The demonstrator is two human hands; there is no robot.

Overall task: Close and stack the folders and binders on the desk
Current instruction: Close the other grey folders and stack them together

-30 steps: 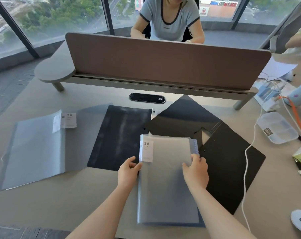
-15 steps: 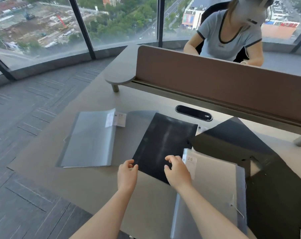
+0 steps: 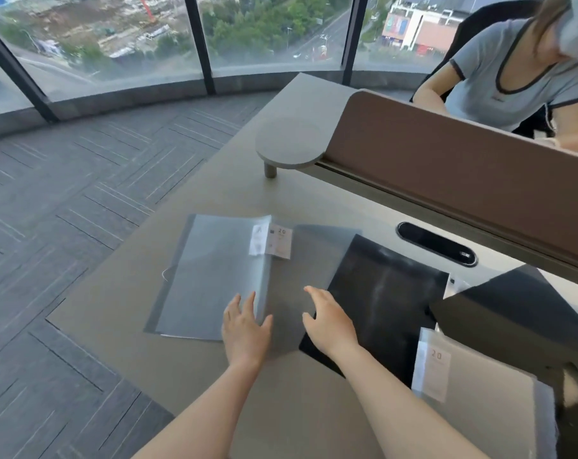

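An open translucent grey folder (image 3: pixel 211 276) lies flat on the desk (image 3: pixel 281 392), its right cover (image 3: pixel 314 256) spread toward a black folder (image 3: pixel 380 299). My left hand (image 3: pixel 246 329) hovers open at the grey folder's lower spine, fingertips over its edge. My right hand (image 3: pixel 329 321) is open over the grey cover, beside the black folder's left edge. A closed grey folder (image 3: pixel 480 402) with a "20" label lies at the lower right, on top of an open black binder (image 3: pixel 526 313).
A brown divider panel (image 3: pixel 463 167) runs along the desk's back, with a black cable port (image 3: pixel 435 244) in front of it. A person sits behind the divider at the top right. The desk's left edge drops to grey carpet (image 3: pixel 65 226).
My view has swung left. Both hands left the closed grey folder and moved left to the open grey folder, now hovering open over it.
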